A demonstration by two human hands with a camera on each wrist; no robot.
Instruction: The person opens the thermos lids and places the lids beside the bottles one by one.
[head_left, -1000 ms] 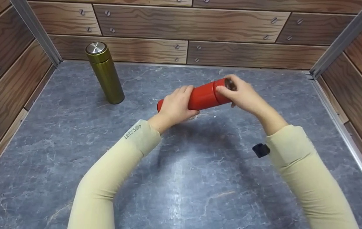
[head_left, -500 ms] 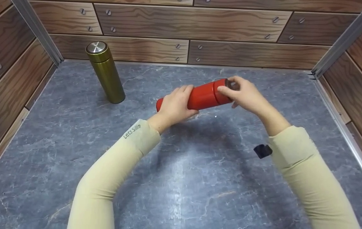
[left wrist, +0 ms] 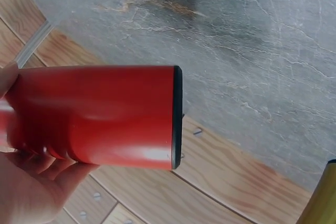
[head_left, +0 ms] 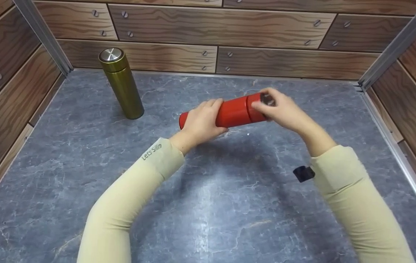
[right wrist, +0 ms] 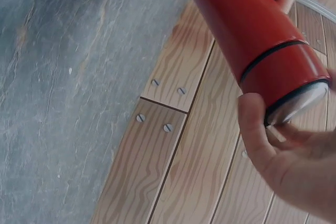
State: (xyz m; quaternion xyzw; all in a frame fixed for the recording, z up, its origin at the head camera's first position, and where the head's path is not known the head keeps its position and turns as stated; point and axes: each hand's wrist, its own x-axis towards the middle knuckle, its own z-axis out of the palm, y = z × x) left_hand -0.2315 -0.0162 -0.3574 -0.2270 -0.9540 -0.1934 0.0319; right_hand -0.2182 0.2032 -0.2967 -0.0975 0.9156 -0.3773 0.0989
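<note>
A red thermos bottle (head_left: 234,111) is held nearly level above the table, its capped end toward the right. My left hand (head_left: 202,122) grips its body, fingers over the top and thumb underneath. In the left wrist view the black-edged base (left wrist: 177,119) sticks out beyond that hand. My right hand (head_left: 281,109) holds the red lid (right wrist: 286,74) at its end, thumb on the near side and fingers round the far side. A dark seam separates lid from body in the right wrist view, and the lid's silver top (right wrist: 298,103) faces the right palm.
An olive-green thermos bottle (head_left: 123,87) with a silver-topped lid stands upright at the back left. Wood-patterned panels (head_left: 164,25) wall in the grey marbled table (head_left: 208,219) at the back and sides, with metal posts in the corners.
The right hand has shifted slightly right and turned a little on the lid. The left hand keeps its grip on the red thermos bottle, which tilts slightly less.
</note>
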